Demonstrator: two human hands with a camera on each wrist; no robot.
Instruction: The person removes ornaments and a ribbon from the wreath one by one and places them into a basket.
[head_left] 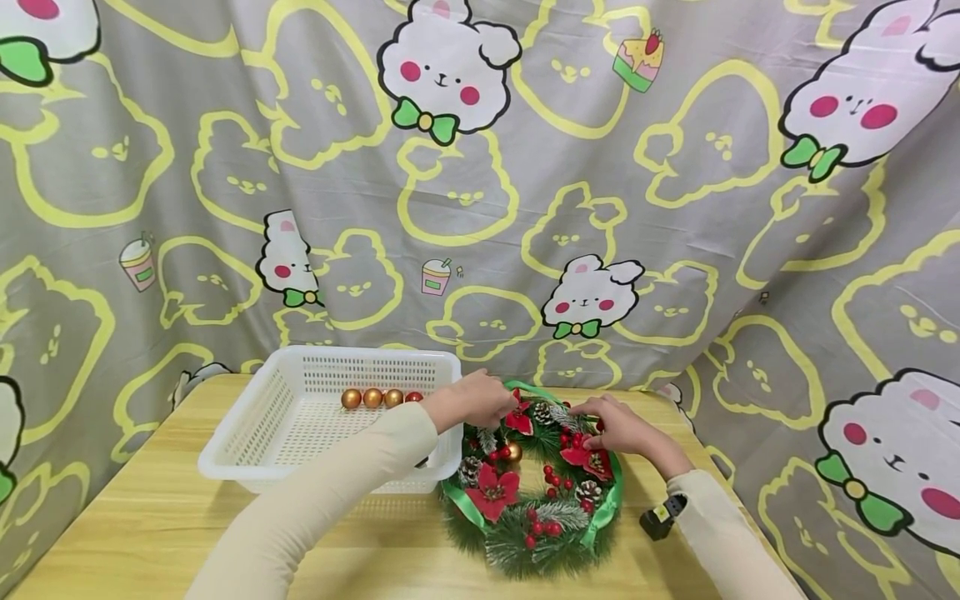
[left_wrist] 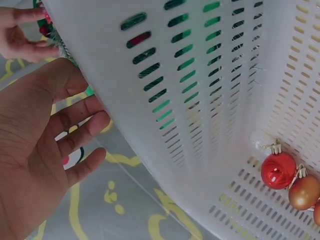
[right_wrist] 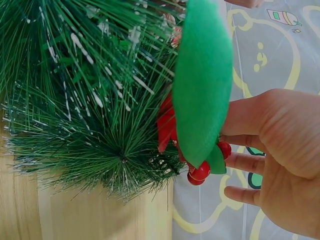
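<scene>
A green Christmas wreath [head_left: 555, 518] with red flowers, berries, pinecones and a green ribbon [right_wrist: 204, 85] lies on the table. One gold bauble [head_left: 513, 452] sits on its inner left side. My left hand [head_left: 480, 400] is at the wreath's upper left; in the left wrist view its lower fingers are loosely bent, while the thumb and index fingertips are hidden behind the basket rim. At the upper right, my right hand [head_left: 626, 429] holds the wreath between thumb and fingers, by a red flower [head_left: 588, 458] and berries [right_wrist: 200, 172].
A white perforated basket [head_left: 247, 417] stands left of the wreath, close against it. Several gold baubles [head_left: 372, 398] and a red bauble [left_wrist: 278, 170] lie along its far side. A patterned curtain [head_left: 480, 225] hangs behind the wooden table [head_left: 405, 550].
</scene>
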